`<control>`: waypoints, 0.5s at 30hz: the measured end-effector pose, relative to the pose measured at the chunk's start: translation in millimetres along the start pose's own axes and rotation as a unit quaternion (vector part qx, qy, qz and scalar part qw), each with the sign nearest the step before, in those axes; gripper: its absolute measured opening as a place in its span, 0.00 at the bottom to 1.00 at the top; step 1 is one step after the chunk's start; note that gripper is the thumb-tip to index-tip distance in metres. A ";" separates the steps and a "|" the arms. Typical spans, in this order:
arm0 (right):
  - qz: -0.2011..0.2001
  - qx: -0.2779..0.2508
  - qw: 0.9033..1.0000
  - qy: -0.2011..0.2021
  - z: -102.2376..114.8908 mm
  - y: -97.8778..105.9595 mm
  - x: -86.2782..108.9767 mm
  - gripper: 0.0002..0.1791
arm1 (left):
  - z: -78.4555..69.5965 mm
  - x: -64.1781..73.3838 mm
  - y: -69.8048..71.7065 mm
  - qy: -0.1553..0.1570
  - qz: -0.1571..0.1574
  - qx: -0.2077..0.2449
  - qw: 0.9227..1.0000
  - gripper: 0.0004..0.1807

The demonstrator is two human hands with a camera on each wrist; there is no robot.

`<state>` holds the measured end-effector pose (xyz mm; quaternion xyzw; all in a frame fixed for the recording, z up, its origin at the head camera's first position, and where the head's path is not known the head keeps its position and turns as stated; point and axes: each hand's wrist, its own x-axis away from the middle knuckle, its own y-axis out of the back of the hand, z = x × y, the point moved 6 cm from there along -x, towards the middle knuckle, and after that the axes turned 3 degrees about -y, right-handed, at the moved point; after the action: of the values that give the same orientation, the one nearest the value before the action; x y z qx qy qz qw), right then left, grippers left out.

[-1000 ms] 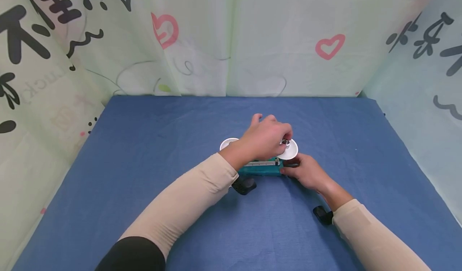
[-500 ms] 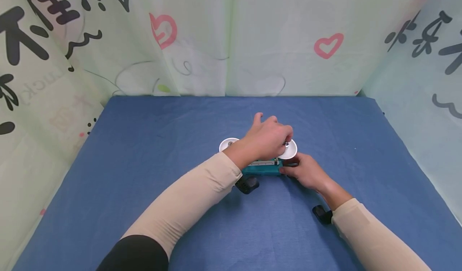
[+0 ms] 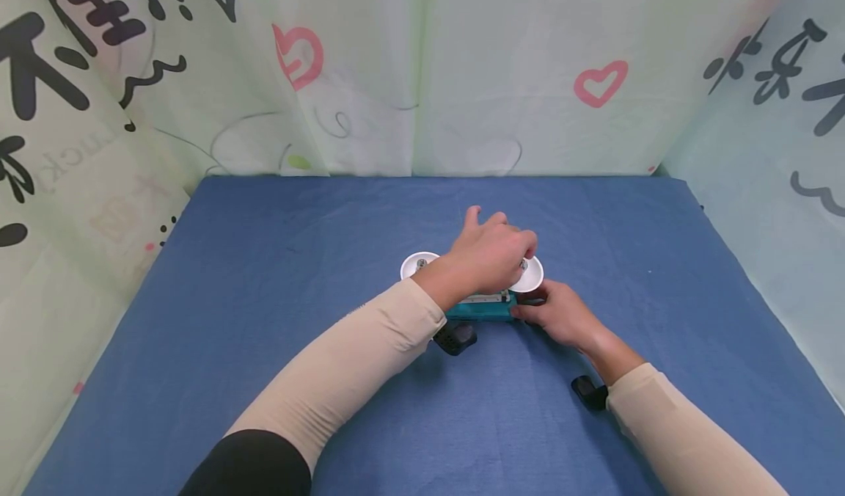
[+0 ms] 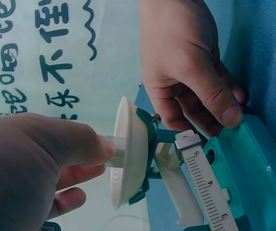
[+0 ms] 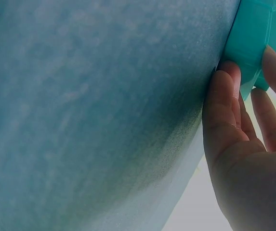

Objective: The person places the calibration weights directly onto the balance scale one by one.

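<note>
A teal balance scale (image 3: 480,310) with two white pans stands on the blue cloth. Reaching across it, my left hand (image 3: 485,257) pinches a small silvery weight (image 4: 116,151) at the right pan (image 4: 122,178). In the left wrist view the weight's lower end is right at the pan's inner face. Another small metal weight (image 3: 422,263) sits in the left pan (image 3: 408,267), which my forearm partly covers. My right hand (image 3: 561,312) grips the right end of the base, thumb (image 4: 231,115) on its near corner and fingers behind. A white ruled beam (image 4: 205,185) runs along the scale.
Blue cloth (image 3: 343,224) covers the table up to pale printed curtains (image 3: 502,63) at the back and sides. Black wrist cameras hang below both wrists, the left one (image 3: 455,338) close in front of the scale's base.
My left hand and forearm have shifted slightly to the right, uncovering more of the left pan and its weight. The weight in my left hand sits slightly lower. My right hand stays on the base.
</note>
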<state>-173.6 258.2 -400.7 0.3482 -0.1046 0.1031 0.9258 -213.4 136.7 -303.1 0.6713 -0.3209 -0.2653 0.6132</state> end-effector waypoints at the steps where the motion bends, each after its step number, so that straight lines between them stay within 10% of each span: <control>1: 0.000 0.000 1.000 0.000 0.0 0.0 0.0 0.25 | 0.0 0.0 0.3 0.000 -0.002 0.001 1.000 0.11; 15: 0.004 0.000 1.000 -0.003 0.3 -0.2 0.5 0.24 | 0.0 1.4 1.4 0.005 -0.001 0.000 1.000 0.11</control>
<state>-173.1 258.0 -400.5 0.3481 -0.1089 0.1058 0.9251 -212.6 135.6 -301.7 0.6734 -0.3167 -0.2623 0.6143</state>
